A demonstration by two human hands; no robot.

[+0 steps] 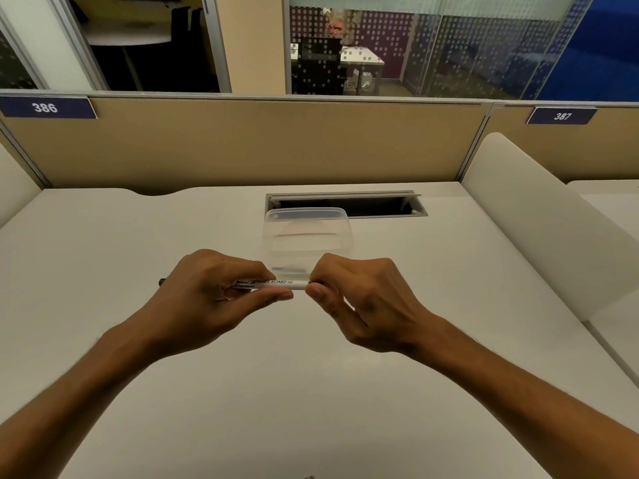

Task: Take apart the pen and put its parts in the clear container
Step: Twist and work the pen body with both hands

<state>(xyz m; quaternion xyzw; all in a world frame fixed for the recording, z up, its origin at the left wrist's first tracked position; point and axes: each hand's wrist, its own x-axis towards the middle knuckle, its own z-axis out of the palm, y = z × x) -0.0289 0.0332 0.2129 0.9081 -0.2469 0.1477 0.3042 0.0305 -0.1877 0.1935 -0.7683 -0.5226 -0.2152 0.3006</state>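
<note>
A white whiteboard pen (276,284) with black print lies level between both hands, held above the desk. My left hand (211,292) grips its barrel, and a dark tip sticks out past that hand on the left. My right hand (359,299) pinches the pen's dark right end with thumb and fingers; that end is mostly hidden. Just behind the hands stands the clear container (307,236), open at the top, with something small and dark showing through its near wall.
The white desk (138,236) has an open cable slot (345,205) right behind the container. A beige partition (242,143) closes the back, and a white divider (539,216) runs along the right side.
</note>
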